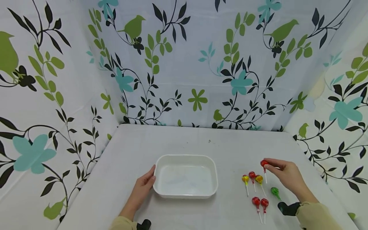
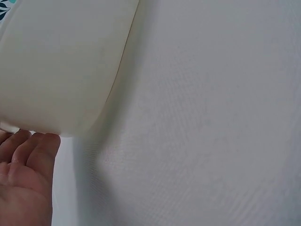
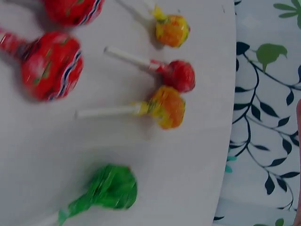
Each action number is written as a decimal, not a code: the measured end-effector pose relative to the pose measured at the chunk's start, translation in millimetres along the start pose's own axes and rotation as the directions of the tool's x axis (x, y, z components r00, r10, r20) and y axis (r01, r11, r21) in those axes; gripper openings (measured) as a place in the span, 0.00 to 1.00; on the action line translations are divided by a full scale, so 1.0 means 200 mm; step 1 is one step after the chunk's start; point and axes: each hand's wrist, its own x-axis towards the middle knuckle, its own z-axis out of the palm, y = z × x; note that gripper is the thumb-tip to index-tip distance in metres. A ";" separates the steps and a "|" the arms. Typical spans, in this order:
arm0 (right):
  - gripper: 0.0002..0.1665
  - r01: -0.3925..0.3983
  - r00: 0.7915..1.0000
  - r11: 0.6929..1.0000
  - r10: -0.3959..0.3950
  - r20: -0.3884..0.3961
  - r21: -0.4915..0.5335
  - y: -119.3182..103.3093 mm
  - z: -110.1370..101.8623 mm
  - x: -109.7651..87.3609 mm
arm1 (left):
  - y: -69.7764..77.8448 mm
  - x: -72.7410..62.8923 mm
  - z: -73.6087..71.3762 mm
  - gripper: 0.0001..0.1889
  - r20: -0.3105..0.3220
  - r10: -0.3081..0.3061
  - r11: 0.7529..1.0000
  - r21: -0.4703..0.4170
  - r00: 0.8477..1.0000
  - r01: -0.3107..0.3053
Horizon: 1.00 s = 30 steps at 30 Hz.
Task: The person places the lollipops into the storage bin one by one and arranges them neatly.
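Note:
My left hand (image 1: 144,182) is at the left side of a white rectangular tray (image 1: 214,188), its fingers touching the outer wall. In the left wrist view those fingers (image 2: 40,153) reach up against the tray wall (image 2: 70,70). On the right, my right hand (image 1: 286,174) pinches a red-wrapped lollipop (image 1: 263,163) by its head, its white stick pointing down. Just below that hand lies a green lollipop (image 1: 275,192). Left of it are a red lollipop (image 1: 252,175) and two yellow-orange ones (image 1: 259,179), (image 1: 245,179). The right hand's fingers fall outside the right wrist view.
Two more red lollipops (image 1: 256,201) lie side by side nearer the front, sticks toward me. A white cloth covers the table (image 1: 184,140). Curtains (image 1: 178,64) printed with leaves and birds hang at the back and both sides.

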 end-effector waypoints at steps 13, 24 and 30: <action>0.24 0.081 0.992 0.986 -0.094 0.082 0.146 -0.36 0.28 0.18 | -0.01 0.00 0.03 0.27 -0.005 -0.005 1.000 -0.022 1.000 0.005; 0.18 0.146 0.967 0.969 -0.182 0.179 0.200 -0.67 0.62 0.34 | -0.02 -0.01 0.00 0.27 -0.010 0.010 0.999 -0.038 1.000 -0.010; 0.16 0.178 0.951 0.965 -0.218 0.217 0.191 -0.84 0.77 0.39 | -0.01 -0.01 0.00 0.27 -0.016 0.011 0.999 -0.030 1.000 -0.011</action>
